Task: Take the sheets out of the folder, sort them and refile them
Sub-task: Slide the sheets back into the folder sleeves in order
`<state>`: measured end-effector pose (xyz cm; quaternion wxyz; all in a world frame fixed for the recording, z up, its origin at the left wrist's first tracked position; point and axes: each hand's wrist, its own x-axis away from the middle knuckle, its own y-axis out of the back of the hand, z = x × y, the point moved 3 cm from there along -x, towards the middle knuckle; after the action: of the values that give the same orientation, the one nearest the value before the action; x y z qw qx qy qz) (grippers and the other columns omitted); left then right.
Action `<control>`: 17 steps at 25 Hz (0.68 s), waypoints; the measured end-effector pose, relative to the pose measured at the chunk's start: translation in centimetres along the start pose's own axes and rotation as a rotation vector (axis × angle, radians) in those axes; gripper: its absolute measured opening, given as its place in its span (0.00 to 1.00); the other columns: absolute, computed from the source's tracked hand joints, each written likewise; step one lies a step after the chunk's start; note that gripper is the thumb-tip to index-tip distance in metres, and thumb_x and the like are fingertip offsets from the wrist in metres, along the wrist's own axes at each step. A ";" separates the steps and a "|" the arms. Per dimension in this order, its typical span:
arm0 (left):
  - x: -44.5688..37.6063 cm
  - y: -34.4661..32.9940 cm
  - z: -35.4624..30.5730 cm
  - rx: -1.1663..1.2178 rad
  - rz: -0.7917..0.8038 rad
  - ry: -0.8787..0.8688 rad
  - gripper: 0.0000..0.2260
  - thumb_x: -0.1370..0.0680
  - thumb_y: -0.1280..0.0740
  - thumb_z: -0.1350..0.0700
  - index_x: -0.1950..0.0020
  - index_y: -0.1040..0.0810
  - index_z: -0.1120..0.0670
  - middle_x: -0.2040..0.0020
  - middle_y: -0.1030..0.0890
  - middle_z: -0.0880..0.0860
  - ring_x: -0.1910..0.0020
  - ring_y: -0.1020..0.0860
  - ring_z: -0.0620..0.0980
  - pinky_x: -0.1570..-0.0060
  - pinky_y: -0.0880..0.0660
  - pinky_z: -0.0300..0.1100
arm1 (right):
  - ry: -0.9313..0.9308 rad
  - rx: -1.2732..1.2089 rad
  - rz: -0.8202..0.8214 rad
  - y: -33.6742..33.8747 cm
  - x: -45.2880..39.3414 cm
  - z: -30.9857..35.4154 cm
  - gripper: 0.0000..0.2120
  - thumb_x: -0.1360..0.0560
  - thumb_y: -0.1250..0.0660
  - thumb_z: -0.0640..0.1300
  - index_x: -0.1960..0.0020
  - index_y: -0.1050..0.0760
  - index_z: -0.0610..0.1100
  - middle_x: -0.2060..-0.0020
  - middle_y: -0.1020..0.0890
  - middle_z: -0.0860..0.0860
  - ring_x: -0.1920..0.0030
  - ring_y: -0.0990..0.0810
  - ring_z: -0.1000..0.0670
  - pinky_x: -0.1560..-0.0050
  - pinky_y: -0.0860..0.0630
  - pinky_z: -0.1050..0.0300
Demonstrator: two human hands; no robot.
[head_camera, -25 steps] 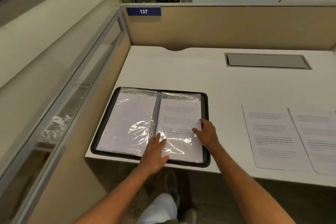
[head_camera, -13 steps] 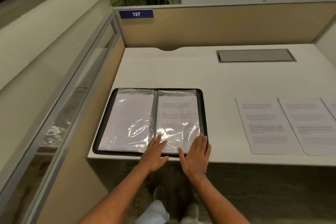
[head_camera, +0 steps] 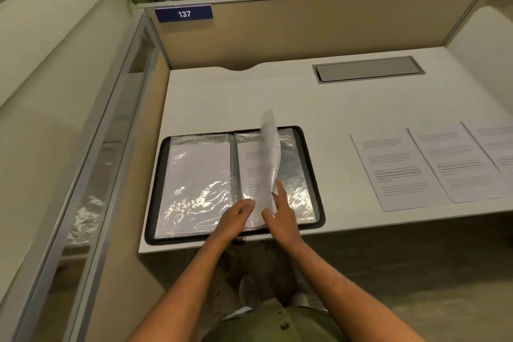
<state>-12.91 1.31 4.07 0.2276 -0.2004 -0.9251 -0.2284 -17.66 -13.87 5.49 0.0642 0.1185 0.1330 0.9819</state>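
White desk surface, boxed in by tan partition panels with a plate numbered 137 at the far left, is being used as the sorting area. A black display folder is lying open at the near left edge, its long axis running near to far. A printed sheet is being lifted out of the folder's right-hand sleeve, standing curled on edge with its near end being held and its far end rising free. The right hand is pinching that near end, thumb on the left face and index finger stretched up along the right face. The left hand is being held just left of it, fingers loosely curled against the sleeve; whether anything is being gripped there cannot be told. The sheet is lying directly far of the right fingers, so that hand is the nearer one for drawing it out and carrying it right. Three sheets are lying flat, well apart at the right. Half a second ago both palms were being pressed flat on the sleeve's near edge and the sheet was lying flat inside; it is now being raised.
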 end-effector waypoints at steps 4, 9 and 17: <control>0.0 3.5 -0.8 0.389 -0.003 0.128 0.29 0.21 0.41 0.30 0.31 0.22 0.49 0.37 0.17 0.50 0.41 0.19 0.50 0.37 0.24 0.50 | 0.012 0.054 0.117 -3.6 -0.9 2.1 0.43 0.21 0.29 0.59 0.20 0.57 0.71 0.23 0.28 0.54 0.30 0.22 0.49 0.35 0.19 0.45; 0.2 8.6 0.3 0.643 -0.105 0.186 0.27 0.22 0.40 0.29 0.38 0.19 0.48 0.43 0.14 0.55 0.40 0.17 0.59 0.35 0.23 0.60 | 0.091 0.237 0.302 -8.0 -2.1 4.2 0.50 0.26 0.31 0.69 0.18 0.62 0.65 0.20 0.34 0.51 0.25 0.27 0.46 0.27 0.27 0.45; 1.6 13.4 5.2 0.870 -0.170 0.272 0.33 0.26 0.44 0.22 0.34 0.20 0.43 0.40 0.15 0.58 0.38 0.19 0.63 0.38 0.23 0.65 | 0.149 0.519 0.546 -13.5 -3.2 3.1 0.55 0.31 0.37 0.81 0.19 0.67 0.64 0.17 0.43 0.56 0.20 0.37 0.44 0.19 0.44 0.36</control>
<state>-9.58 15.33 5.18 0.3902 0.0222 -0.9099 0.1389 -12.55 -0.75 3.95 -0.2415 0.0900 0.3449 0.9026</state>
